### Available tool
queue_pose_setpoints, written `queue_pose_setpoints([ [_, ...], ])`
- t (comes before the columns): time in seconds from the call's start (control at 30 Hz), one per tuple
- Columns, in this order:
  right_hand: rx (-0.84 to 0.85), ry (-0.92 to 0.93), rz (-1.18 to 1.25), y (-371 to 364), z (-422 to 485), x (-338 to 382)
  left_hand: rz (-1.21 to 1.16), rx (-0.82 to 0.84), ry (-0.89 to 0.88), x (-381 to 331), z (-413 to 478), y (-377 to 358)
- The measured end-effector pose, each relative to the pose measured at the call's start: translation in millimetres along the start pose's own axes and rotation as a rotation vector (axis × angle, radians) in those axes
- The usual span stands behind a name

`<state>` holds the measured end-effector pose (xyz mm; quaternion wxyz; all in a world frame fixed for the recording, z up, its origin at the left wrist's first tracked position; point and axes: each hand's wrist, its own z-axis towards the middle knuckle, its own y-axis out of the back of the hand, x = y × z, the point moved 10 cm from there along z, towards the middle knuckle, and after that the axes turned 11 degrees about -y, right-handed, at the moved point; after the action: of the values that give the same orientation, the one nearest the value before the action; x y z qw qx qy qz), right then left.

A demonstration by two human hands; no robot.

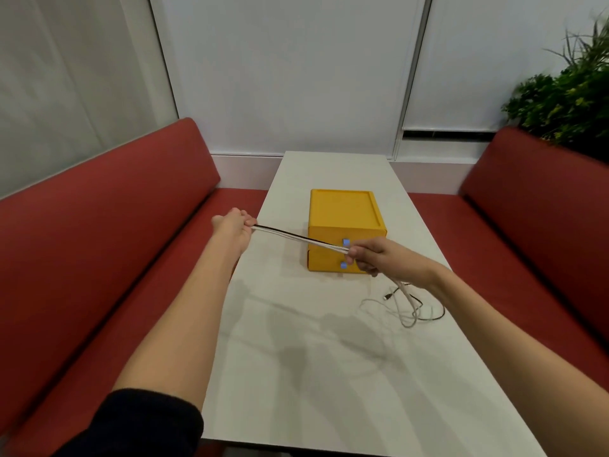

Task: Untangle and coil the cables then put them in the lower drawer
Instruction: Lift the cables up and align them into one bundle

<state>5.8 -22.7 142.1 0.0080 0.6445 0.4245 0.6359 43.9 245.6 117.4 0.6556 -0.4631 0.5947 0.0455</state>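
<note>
Holding cables (296, 239), left hand (234, 229), right hand (379, 257)

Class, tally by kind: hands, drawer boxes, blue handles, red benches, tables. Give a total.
Hands: 2, left hand and right hand, both gripping cables
Drawer box: 1
Blue handles: 2, upper handle and lower handle
Red benches: 2, left bench and right bench
Table: 1
Total: 8

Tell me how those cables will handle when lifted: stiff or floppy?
Probably floppy: the cables run straight only where the left hand and right hand pull them taut; the slack lies in loose loops on the table. Likely light, since they're thin. The trailing loops may drag and snag together.
</note>
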Motion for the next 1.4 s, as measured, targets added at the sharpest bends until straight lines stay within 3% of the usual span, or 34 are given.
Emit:
queue_pose_setpoints([
  [0.13,-0.039,-0.034,-0.021,37.1,-7.7,-27.1,-0.032,-0.112,-0.05,-37.0,26.3,22.7],
  [0.3,-0.221,-0.077,-0.191,69.9,-2.7,-63.7,0.08,-0.234,-0.152,-78.9,42.5,35.6],
  [0.37,-0.274,-0.165,-0.312,73.9,4.3,-81.8,0.068,-0.195,-0.192,-85.4,38.9,27.4],
  [0.47,-0.187,-0.342,-0.55,59.3,18.9,-86.5,0.011,-0.045,-0.22,-77.8,22.5,-3.7],
  [0.67,-0.201,0.012,-0.022,19.8,41.5,71.4,0.063,0.32,-0.149,-25.9,-44.3,-99.0],
  [0.77,-0.109,0.051,0.315,8.1,43.3,95.5,0.044,0.409,-0.064,-14.2,-61.0,-117.1],
  [0.83,-0.093,-0.005,0.366,5.6,42.5,84.5,-0.001,0.375,-0.058,-21.7,-53.5,-111.9],
  [1.13,-0.161,-0.023,0.041,21.8,16.3,84.1,-0.079,-0.035,0.009,-27.0,3.2,-46.4],
  [1.4,-0.175,-0.005,0.019,50.6,8.3,80.2,-0.182,-0.012,0.168,-1.6,3.8,-22.8],
])
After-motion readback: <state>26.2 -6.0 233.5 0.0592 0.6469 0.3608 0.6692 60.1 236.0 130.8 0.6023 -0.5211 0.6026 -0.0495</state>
